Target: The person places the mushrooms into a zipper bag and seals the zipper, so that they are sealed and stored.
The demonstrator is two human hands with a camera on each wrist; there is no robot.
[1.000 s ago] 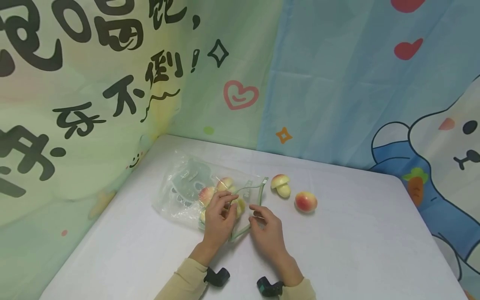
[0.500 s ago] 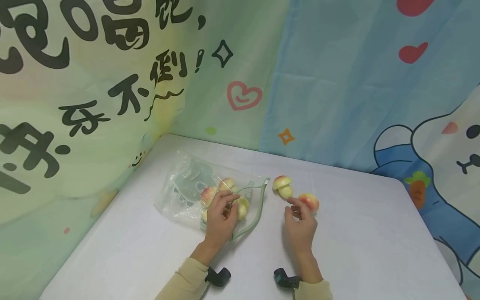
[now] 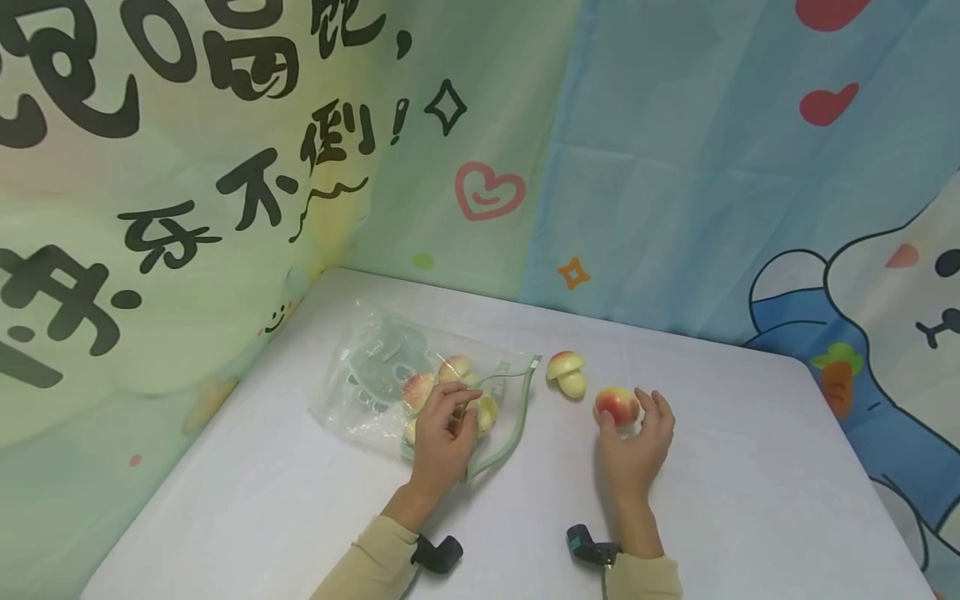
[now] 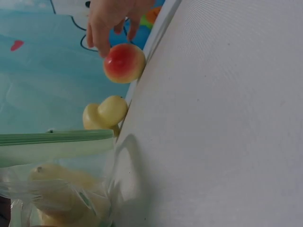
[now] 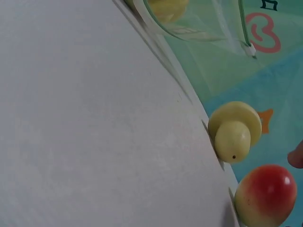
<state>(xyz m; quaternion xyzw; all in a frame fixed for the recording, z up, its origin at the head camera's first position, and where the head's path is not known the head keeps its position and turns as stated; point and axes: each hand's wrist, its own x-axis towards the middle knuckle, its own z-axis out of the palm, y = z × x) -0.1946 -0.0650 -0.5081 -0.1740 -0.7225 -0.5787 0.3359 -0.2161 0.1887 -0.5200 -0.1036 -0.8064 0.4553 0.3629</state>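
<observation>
Head view: red mushroom (image 3: 618,405) between right grip's (image 3: 636,450) fingertips

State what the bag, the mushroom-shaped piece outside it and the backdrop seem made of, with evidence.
Bag: probably thin, glossy plastic film; transparent, crinkled and catching highlights.
Mushroom-shaped piece: smooth, satin finish; perhaps plastic, foam or painted wood, as its surface leaves this open.
Backdrop: likely matte printed fabric; it hangs in soft folds.

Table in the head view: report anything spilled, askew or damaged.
Nothing looks spilled or damaged. The plastic bag gapes open and one mushroom lies on its side outside it, but neither seems odd.
</observation>
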